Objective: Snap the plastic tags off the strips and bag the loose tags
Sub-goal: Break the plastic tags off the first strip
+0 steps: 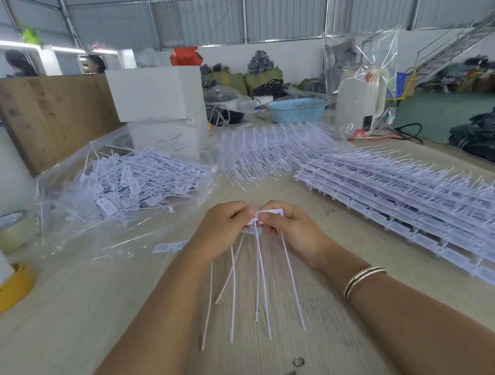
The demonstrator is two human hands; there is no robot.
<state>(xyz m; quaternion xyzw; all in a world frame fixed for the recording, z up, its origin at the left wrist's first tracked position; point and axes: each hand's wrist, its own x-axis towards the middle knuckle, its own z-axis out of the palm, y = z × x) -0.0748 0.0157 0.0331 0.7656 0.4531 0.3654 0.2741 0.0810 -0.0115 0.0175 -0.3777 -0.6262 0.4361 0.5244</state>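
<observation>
My left hand (223, 229) and my right hand (293, 231) meet at the table's middle, both pinching a short white strip of plastic tags (268, 215). Several long thin tails (261, 279) hang from it toward me over the wood. One loose tag (167, 247) lies flat just left of my left wrist. A clear plastic bag (71, 222) lies open at the left with a heap of loose tags (137, 183) inside. Stacked whole strips (422, 197) run along the right side, and another bundle of strips (270, 152) lies further back.
A roll of tape (2, 229) and a yellow holder with white foam (2, 286) sit at the left edge. A white box (155, 93), blue basket (296, 110) and a white appliance in a clear bag (361, 91) stand at the back. People work behind a wooden board (52, 115).
</observation>
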